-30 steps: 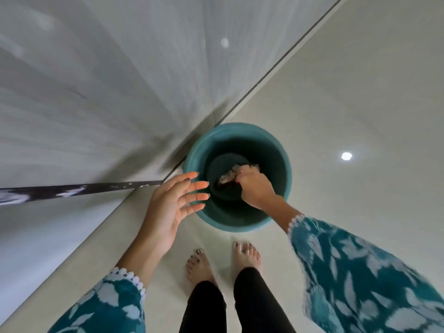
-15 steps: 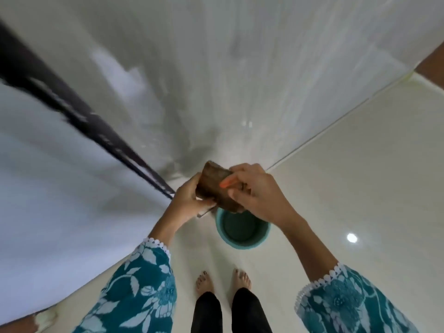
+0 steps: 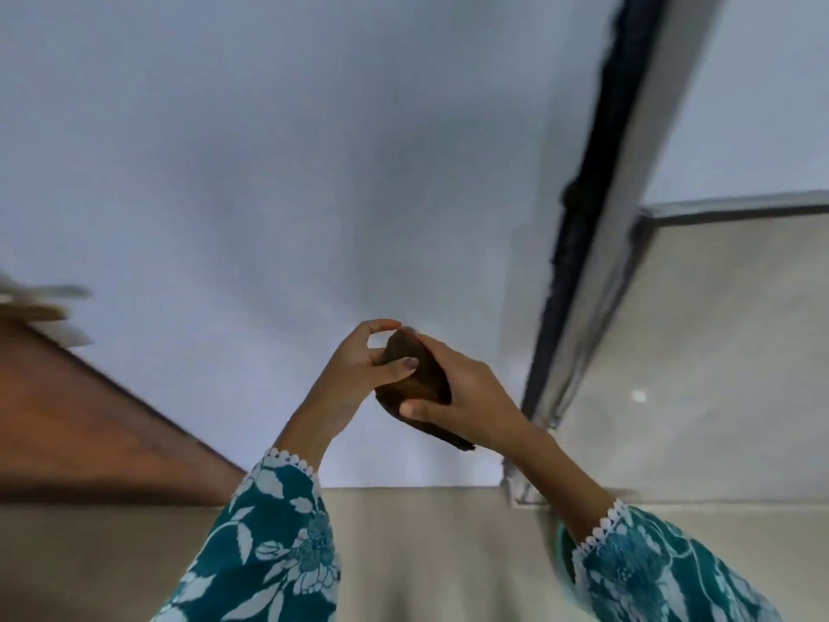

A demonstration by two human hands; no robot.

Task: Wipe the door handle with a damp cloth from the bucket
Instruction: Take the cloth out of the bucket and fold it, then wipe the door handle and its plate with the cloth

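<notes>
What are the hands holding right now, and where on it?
Both hands grip the brown cloth: the left hand pinches its upper end, thumb across the front; the right hand wraps its lower part, thumb underneath.

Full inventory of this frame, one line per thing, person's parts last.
cloth: 1, dark brown, centre, held between both hands
wall: 1, pale grey-white, top and centre
dark strip: 1, black, running diagonally at upper right
floor: 1, beige, bottom and right
brown panel: 1, reddish brown, left, blurred
bucket: 1, teal sliver, mostly hidden behind right sleeve
sleeves: 2, teal floral, bottom
left hand: 1, on cloth
right hand: 1, on cloth
</notes>
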